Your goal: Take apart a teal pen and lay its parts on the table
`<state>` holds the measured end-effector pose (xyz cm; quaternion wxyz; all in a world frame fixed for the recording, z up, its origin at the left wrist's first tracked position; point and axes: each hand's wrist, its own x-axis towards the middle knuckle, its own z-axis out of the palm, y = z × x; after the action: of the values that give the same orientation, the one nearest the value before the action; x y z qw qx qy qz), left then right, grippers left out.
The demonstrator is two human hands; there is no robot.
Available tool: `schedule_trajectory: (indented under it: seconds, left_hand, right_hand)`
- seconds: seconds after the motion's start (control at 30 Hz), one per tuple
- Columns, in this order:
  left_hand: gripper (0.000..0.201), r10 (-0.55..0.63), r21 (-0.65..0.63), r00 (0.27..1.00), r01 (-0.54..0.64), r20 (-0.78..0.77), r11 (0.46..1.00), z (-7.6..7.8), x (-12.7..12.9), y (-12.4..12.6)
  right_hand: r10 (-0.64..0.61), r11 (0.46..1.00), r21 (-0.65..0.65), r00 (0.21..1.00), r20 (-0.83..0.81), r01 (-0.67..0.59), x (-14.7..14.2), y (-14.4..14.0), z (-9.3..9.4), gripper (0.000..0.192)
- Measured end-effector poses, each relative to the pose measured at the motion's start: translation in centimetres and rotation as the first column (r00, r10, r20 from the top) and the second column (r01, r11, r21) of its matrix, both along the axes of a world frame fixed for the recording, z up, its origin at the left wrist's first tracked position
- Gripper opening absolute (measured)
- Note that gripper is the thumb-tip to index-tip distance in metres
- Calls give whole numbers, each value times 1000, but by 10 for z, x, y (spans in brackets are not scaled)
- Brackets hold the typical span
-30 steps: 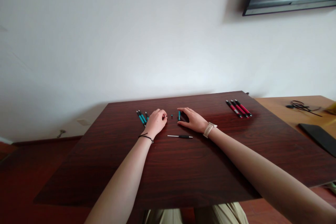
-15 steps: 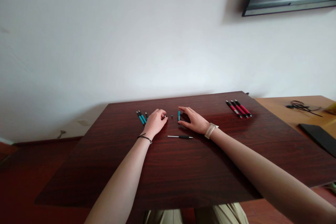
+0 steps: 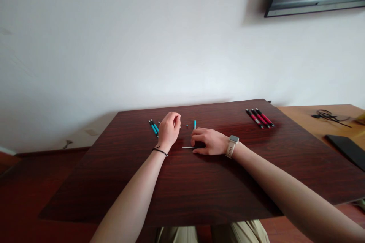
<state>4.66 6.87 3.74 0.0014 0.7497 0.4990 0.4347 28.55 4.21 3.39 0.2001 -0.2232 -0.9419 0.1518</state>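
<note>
So I was looking down at a dark glossy wood-grain table (image 3: 199,190), smooth with a sharp near edge. Far left sat the thin teal pens (image 3: 154,126), just beside my left hand (image 3: 169,131), which was lifted off the surface with fingers curled into a loose fist; couldn't tell if it pinched anything. Next came a tiny dark bit (image 3: 187,126) and a short teal barrel piece (image 3: 194,124), lying apart on the wood. My right hand (image 3: 208,142) had pulled back from that teal piece since the earlier frame and now sat closed over the black grip end of the thin refill (image 3: 188,147), its pale rod poking out left. Way off right, three red pens (image 3: 259,117) lay near the far edge. Plenty of bare tabletop sat between me and the hands.
</note>
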Motion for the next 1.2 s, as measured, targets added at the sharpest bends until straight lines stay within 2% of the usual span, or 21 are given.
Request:
schedule_trajectory:
  seconds: [0.1,0.23,0.33,0.47,0.67,0.83,1.07,1.2]
  left_hand:
    - [21,-18,-26,1000,17,-17,1000,0,3,-2]
    - [23,-67,-43,998,66,-23,997,2,6,-6]
    - [25,-142,-71,990,141,-11,987,3,10,-9]
    - [27,-247,-138,969,244,-5,960,4,14,-15]
    - [29,-278,-215,959,260,-56,941,1,18,-16]
    - [30,-258,-235,964,235,-70,943,-1,19,-14]
    - [32,-179,-179,981,163,-77,970,-4,9,-8]
    - [33,-136,-157,991,132,-13,979,-5,2,-3]
  right_hand:
    - [4,1000,-24,1000,-14,-5,-1,0,-1,8]
    - [-13,999,-40,998,-59,11,2,5,-5,6]
    - [-134,991,-32,985,-112,131,5,9,-10,11]
    - [-297,952,16,937,-186,305,9,14,-13,16]
    - [-386,903,97,889,-247,419,13,19,-13,17]
    - [-380,903,116,895,-233,413,12,18,-12,18]
    - [-409,891,96,876,-256,444,18,23,-14,18]
    - [-429,881,91,864,-264,465,24,27,-15,19]
